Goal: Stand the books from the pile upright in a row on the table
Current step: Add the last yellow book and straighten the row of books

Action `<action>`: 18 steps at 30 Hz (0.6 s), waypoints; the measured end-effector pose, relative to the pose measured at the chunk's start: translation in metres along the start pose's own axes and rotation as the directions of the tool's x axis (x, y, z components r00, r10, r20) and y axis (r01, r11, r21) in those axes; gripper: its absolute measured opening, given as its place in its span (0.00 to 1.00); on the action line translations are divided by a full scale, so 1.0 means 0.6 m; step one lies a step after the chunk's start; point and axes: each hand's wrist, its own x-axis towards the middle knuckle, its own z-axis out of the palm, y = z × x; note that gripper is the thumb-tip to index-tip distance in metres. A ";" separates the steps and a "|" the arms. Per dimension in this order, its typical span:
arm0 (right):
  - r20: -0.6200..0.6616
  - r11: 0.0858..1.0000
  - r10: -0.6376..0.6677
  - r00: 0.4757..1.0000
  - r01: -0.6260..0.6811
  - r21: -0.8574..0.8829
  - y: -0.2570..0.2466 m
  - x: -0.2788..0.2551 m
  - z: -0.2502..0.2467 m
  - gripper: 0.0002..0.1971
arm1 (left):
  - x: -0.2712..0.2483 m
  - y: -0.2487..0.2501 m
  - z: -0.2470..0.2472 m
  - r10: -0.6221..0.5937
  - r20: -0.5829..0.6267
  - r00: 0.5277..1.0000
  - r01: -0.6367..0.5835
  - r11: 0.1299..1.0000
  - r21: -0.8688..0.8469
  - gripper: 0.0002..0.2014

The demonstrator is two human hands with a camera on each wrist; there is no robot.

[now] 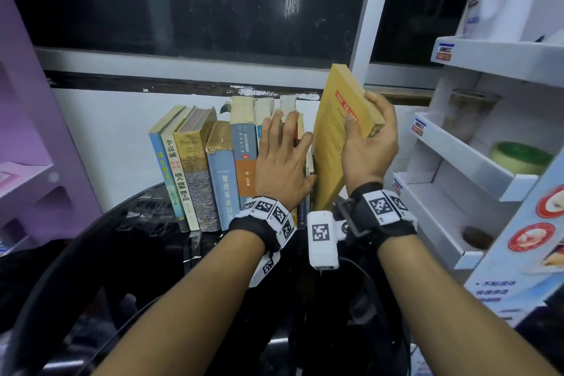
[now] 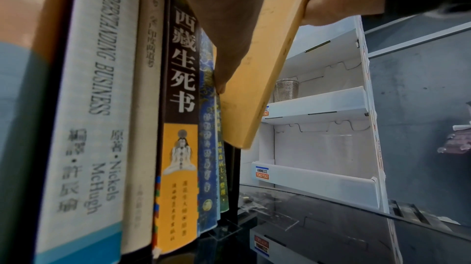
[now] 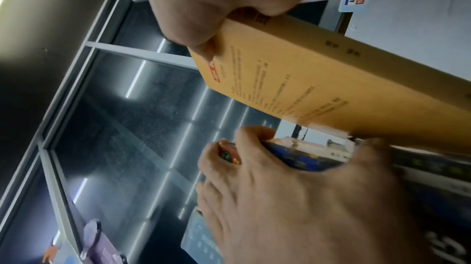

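While the left hand (image 1: 282, 156) lay flat against the row (image 1: 213, 162), steadying it, the right hand (image 1: 369, 143) gripped the yellow book (image 1: 332, 137), tilted, at the row's right end. Its lower corner looked clear of the desk (image 2: 331, 218). Next, I judge: lower and straighten it against the row. Right of the row, a white rack (image 1: 451, 162) held a clear cup (image 2: 286, 91).

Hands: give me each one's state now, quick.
Left hand: open, fingers straight, pressing the row of books.
Right hand: gripping the tilted yellow book.

"UNDERSTANDING BUSINESS" — book spine (image 2: 102, 95)
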 end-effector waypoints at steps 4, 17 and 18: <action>0.057 1.000 0.024 0.998 -0.023 -0.018 0.017 -0.006 0.000 0.17 | -0.001 -0.003 0.000 0.010 -0.007 1.000 -0.010 1.000 0.003 0.39; 0.168 0.992 0.087 0.982 -0.070 -0.108 0.030 -0.015 0.026 0.16 | -0.009 -0.028 -0.007 0.144 0.019 0.989 -0.145 0.989 0.026 0.50; 0.169 0.989 0.091 0.981 -0.069 -0.129 0.027 -0.016 0.028 0.16 | -0.009 -0.028 -0.008 0.146 0.019 0.989 -0.146 0.989 0.026 0.50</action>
